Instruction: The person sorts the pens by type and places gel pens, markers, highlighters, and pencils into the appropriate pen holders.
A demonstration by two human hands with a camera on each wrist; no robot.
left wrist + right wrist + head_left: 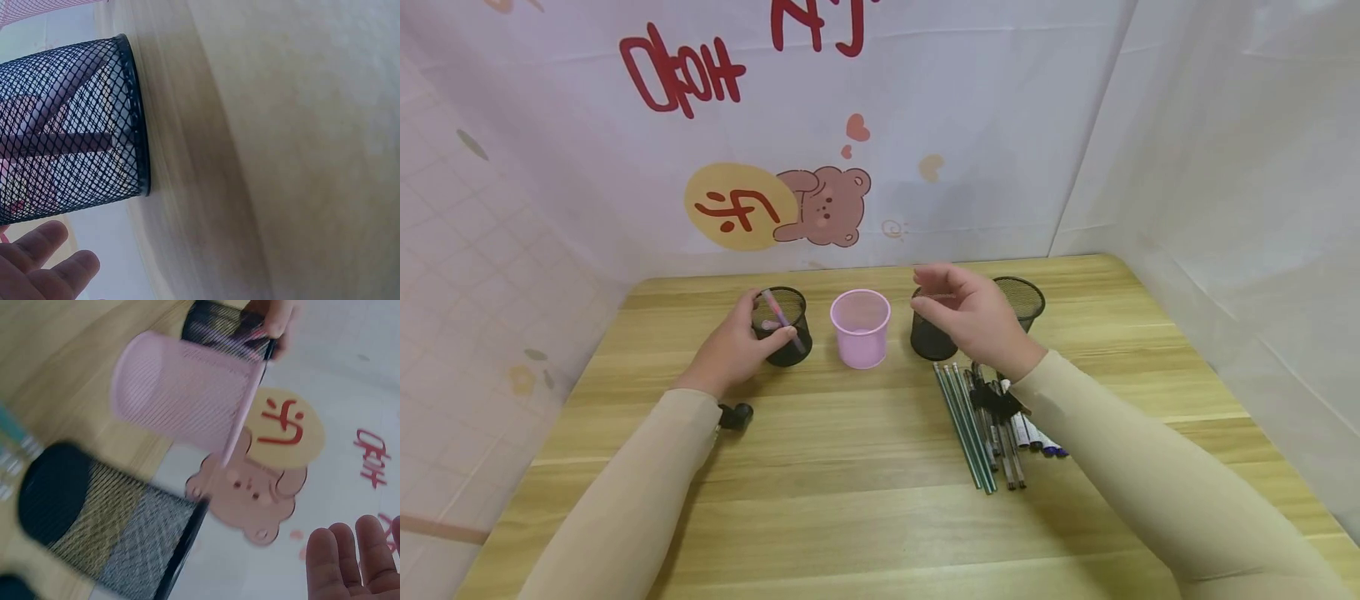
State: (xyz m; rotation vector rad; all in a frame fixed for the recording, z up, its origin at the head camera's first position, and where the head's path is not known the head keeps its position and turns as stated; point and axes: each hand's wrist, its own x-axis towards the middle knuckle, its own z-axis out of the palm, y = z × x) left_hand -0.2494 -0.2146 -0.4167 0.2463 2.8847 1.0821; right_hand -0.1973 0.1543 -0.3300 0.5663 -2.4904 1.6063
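At the left, a black mesh pen holder (790,350) stands upright with pinkish pens (773,307) inside, one leaning above the rim. My left hand (730,350) holds this holder by its rim, thumb in front and fingers at the far left side. In the left wrist view two fingertips (53,240) lie just off the mesh wall. My right hand (973,312) hovers over another black mesh pen holder (931,340), fingers loosely bent, thumb apart and nothing between them. A pink mesh pen holder (862,346) stands between the two.
Behind the right hand is a further black mesh pen holder (1026,298), partly hidden. Green pencils (962,425), several dark pens (1009,454) and white markers (1026,433) lie in front of the right-hand holders, partly under the right wrist. A printed white curtain (985,125) hangs behind the table.
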